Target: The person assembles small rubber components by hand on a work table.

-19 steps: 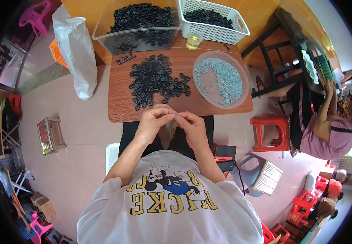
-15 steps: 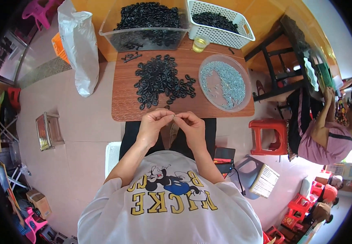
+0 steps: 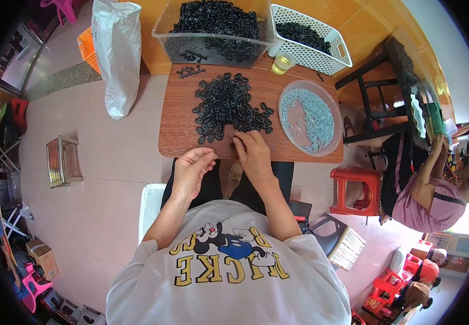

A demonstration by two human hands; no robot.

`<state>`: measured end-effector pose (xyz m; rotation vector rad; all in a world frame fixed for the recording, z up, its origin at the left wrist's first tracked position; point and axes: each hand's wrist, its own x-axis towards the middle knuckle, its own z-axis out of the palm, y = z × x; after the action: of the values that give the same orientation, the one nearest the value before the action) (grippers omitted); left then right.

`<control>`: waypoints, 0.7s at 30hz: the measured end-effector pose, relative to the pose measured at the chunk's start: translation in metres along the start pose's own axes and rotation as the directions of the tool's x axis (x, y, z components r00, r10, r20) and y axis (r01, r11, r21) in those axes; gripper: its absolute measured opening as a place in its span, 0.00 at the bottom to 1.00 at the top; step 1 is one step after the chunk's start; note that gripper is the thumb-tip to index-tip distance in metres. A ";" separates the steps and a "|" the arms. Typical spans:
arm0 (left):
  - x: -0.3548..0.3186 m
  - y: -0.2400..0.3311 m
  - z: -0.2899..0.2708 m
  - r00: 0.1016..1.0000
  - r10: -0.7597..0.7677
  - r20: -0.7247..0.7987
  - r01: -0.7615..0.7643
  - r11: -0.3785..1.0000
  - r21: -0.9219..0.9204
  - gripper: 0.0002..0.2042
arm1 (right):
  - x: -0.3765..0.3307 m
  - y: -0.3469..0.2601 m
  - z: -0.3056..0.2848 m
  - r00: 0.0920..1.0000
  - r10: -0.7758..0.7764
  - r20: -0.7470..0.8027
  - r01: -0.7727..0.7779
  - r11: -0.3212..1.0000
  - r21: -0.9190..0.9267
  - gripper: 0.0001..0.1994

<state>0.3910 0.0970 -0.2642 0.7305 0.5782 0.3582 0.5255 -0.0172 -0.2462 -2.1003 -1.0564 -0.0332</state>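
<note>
Head view, looking down: a brown wooden table (image 3: 177,122) spans the person's lap. Both hands are at its near edge. The left hand (image 3: 193,172) makes a narrow pinch, thumb beside forefinger, just left of the edge's middle. The right hand (image 3: 253,154) crosses that edge, thumb and forefinger close together beside the heap. At this blur and size, I cannot tell whether either hand holds anything.

The heap of small black oval pieces (image 3: 221,103) covers the table's middle, loosely spread, probably so that single pieces can be picked out within easy reach of both hands. Near the right edge, a round clear tub (image 3: 339,129) contains small silvery pieces (image 3: 321,127); its wall likely stops them scattering, and its place suits the right hand. Along the far edge, a clear bin (image 3: 245,54) and a white basket (image 3: 310,58) hold more black parts, perhaps set back to free working space. Short black rods (image 3: 192,72) lie by the far left corner.
</note>
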 end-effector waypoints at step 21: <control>-0.008 0.005 0.024 0.997 -0.030 0.071 0.041 0.985 -0.167 0.08 | -0.033 -0.031 -0.023 0.851 0.406 0.333 -0.462 0.277 0.843 0.10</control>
<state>0.3987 0.0835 -0.2433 0.5671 0.4891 0.3433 0.4894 -0.0430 -0.2223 -1.2383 -0.2721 0.7408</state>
